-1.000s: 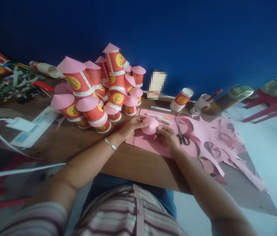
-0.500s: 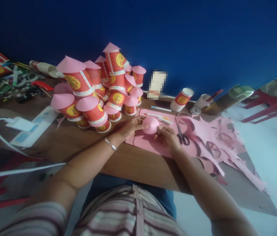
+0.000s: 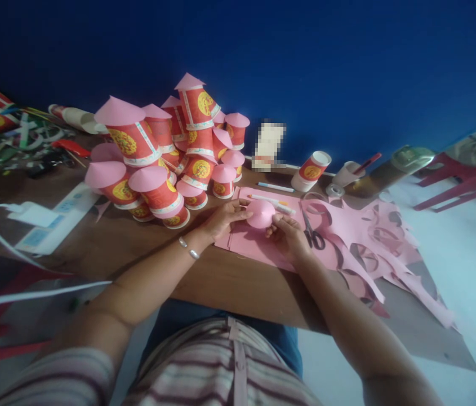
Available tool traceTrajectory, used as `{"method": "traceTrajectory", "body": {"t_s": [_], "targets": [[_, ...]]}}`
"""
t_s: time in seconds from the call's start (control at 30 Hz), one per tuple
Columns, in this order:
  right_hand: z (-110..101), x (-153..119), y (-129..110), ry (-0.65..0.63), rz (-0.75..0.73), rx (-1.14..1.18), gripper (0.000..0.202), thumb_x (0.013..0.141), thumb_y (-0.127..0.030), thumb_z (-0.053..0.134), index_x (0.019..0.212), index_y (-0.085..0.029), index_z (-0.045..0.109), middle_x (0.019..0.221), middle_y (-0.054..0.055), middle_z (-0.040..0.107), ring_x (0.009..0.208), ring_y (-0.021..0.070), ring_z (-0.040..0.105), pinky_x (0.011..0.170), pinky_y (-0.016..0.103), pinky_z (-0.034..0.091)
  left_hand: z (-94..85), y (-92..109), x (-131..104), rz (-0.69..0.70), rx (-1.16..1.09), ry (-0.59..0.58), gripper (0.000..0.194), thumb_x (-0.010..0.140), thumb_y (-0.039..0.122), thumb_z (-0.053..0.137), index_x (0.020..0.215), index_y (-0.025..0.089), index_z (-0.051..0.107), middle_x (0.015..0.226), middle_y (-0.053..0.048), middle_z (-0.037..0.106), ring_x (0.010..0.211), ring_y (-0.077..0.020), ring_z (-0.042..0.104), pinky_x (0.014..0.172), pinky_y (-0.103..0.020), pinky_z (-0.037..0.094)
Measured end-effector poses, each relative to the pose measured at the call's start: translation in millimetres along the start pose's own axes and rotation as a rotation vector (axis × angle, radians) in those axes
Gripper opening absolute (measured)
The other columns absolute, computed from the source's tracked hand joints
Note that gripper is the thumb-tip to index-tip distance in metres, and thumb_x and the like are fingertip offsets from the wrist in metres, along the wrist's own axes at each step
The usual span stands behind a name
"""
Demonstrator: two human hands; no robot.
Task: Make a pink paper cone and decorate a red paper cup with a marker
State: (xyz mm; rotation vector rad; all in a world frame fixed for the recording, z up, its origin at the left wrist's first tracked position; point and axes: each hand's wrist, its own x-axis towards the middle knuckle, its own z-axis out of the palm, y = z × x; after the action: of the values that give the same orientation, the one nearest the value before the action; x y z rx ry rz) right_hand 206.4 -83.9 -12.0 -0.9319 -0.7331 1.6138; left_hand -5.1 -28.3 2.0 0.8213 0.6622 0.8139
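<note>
Cone [image 3: 260, 215], one, pink, point upward, sits between my two hands; my left hand [image 3: 226, 219] pinches its left edge, thumb on top; my right hand [image 3: 292, 234] nips the right edge with thumb and fingertip, the other fingers curled; both grips are narrow, holding paper. My left forearm slants inward from the lower left, one silver bangle [image 3: 188, 248] at the wrist; my right forearm slants in from the lower right, elbow out wide. Beneath lie pink sheets [image 3: 258, 249], how many I cannot tell; just beyond the cone are one orange marker [image 3: 268, 199] and one pale tube [image 3: 288, 210]; one blue marker [image 3: 275, 187] lies farther back on the table [image 3: 238, 285]; right of my hand, one pair of scissors [image 3: 310, 230], then many scraps [image 3: 358, 219]. Behind stand one red cup [image 3: 312, 171], one white cup [image 3: 345, 176] and one tape roll [image 3: 335, 190]; to the left, at least twelve hatted cups [image 3: 123, 144], piled; beyond them, one power strip [image 3: 52, 225].
</note>
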Motion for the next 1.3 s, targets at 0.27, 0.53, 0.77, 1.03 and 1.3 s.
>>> {"method": "traceTrajectory", "body": {"t_s": [0.27,0.53,0.77,1.03,1.3], "targets": [[6,-1,-2,0.004,-0.059,-0.004,0.033,0.071,-0.039,0.095,0.073,-0.022,0.067,0.061,-0.004,0.064,0.053,0.0125,0.063,0.052,0.025,0.055,3.2,2,-1,0.033,-0.036,0.038,0.057,0.06,0.032,0.099,0.106,0.013,0.07,0.084,-0.003,0.075,0.076,-0.0154,0.069,0.075,-0.028,0.052],[9,-6,2,0.036,-0.022,-0.166,0.04,0.069,-0.051,0.096,0.072,-0.019,0.073,0.061,0.001,0.07,0.048,0.0095,0.056,0.043,0.019,0.04,6.0,4,-2,-0.014,-0.071,0.036,0.049,0.057,0.036,0.1,0.09,0.012,0.072,0.081,-0.003,0.074,0.072,-0.0126,0.067,0.067,-0.023,0.05],[3,-7,8,0.009,-0.05,-0.22,0.039,0.075,-0.054,0.091,0.078,-0.019,0.074,0.069,0.002,0.072,0.052,0.0107,0.056,0.043,0.021,0.035,6.0,8,-3,-0.012,-0.175,0.015,0.035,0.065,0.029,0.095,0.078,0.013,0.068,0.07,0.0,0.068,0.066,-0.0111,0.063,0.062,-0.021,0.047],[5,-7,6,0.008,-0.05,-0.273,0.041,0.077,-0.057,0.088,0.085,-0.019,0.074,0.07,0.001,0.07,0.056,0.0113,0.056,0.045,0.021,0.032,4.9,7,-5,-0.054,-0.23,-0.021,0.028,0.066,0.02,0.092,0.084,0.011,0.072,0.076,-0.004,0.072,0.071,-0.0136,0.065,0.072,-0.025,0.05],[3,-7,6,0.046,-0.047,-0.339,0.043,0.075,-0.059,0.087,0.084,-0.02,0.073,0.071,0.0,0.069,0.056,0.0113,0.055,0.046,0.022,0.032,6.0,9,-5,-0.045,-0.234,-0.036,0.027,0.064,0.018,0.09,0.082,0.012,0.072,0.076,-0.004,0.074,0.069,-0.0146,0.065,0.073,-0.027,0.051]]}}
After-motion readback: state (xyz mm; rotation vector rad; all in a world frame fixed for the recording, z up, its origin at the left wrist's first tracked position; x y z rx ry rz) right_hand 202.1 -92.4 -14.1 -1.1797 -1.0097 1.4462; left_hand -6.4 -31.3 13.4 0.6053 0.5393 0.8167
